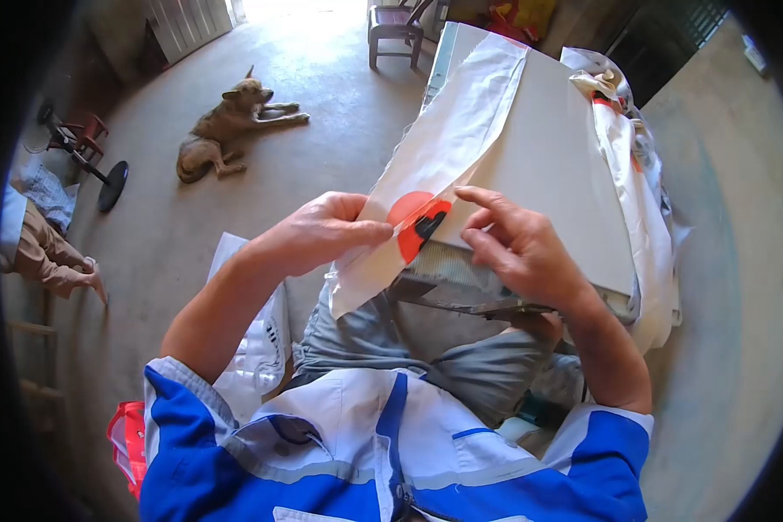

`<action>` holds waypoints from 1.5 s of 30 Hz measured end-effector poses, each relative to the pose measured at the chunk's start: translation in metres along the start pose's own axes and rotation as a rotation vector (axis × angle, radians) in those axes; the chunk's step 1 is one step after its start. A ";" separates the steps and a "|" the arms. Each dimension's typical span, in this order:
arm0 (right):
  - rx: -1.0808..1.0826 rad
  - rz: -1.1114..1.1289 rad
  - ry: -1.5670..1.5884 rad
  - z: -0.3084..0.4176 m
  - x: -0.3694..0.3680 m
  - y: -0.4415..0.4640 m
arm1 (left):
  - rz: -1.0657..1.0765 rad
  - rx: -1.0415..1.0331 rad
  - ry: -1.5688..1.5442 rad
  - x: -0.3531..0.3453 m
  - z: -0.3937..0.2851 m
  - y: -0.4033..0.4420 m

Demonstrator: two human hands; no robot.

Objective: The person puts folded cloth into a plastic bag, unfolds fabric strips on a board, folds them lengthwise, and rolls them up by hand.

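A long white fabric strip with a red and black printed patch runs from the far edge of the pale board down towards my lap. My left hand pinches the strip just left of the red patch, thumb on top. My right hand is raised over the near part of the board, right of the patch, index finger and thumb apart, with nothing seen between them. The strip's lower end hangs free below my left hand.
Bunched white cloth hangs along the board's right side. A dog lies on the floor ahead. A chair stands beyond the board. Another person's leg and hand show at far left. A white plastic bag is by my left knee.
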State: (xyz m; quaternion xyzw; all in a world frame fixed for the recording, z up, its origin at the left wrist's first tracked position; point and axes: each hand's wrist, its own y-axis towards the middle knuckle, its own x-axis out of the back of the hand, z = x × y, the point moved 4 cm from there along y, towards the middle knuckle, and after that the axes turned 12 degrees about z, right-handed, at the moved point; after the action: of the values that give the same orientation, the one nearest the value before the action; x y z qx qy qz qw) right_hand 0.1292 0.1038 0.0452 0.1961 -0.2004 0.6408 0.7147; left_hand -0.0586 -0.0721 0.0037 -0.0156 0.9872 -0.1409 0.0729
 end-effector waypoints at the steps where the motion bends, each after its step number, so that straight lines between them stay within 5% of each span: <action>1: 0.083 -0.013 -0.123 0.010 -0.011 0.001 | 0.007 -0.031 0.017 -0.002 -0.001 -0.001; 4: 0.163 -0.049 -0.282 0.024 -0.032 0.015 | 0.014 -0.173 0.022 -0.016 -0.007 0.006; 7: -0.153 0.065 0.008 0.005 -0.025 0.031 | -0.012 -0.118 0.054 -0.020 -0.014 0.013; 11: -0.129 -0.185 0.146 0.008 -0.008 0.011 | -0.010 -0.248 -0.032 -0.028 -0.007 0.013; 17: -0.100 -0.476 0.287 -0.012 -0.008 -0.040 | -0.036 -0.166 0.025 -0.038 0.002 0.016; 25: 0.031 -0.573 0.564 -0.036 -0.029 -0.061 | 0.152 -0.076 0.248 -0.084 0.037 -0.005; 26: 0.014 -0.575 0.562 -0.038 -0.029 -0.063 | 0.170 0.085 0.324 -0.086 0.044 -0.010; 32: 0.060 -0.594 0.358 -0.022 -0.062 -0.086 | 0.115 0.125 -0.457 -0.112 0.090 -0.023; 43: -0.129 -0.657 0.481 -0.038 -0.150 -0.125 | 0.068 -0.123 0.208 -0.143 0.093 0.000; 45: -0.209 -0.639 0.499 -0.057 -0.149 -0.134 | 0.083 0.023 0.140 -0.142 0.094 -0.003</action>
State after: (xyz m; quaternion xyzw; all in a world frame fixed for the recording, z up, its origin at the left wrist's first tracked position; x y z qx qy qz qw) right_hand 0.2494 -0.0042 -0.0858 0.0132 -0.0141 0.3909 0.9202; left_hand 0.0955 -0.0934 -0.0649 0.0362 0.9880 -0.1496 0.0095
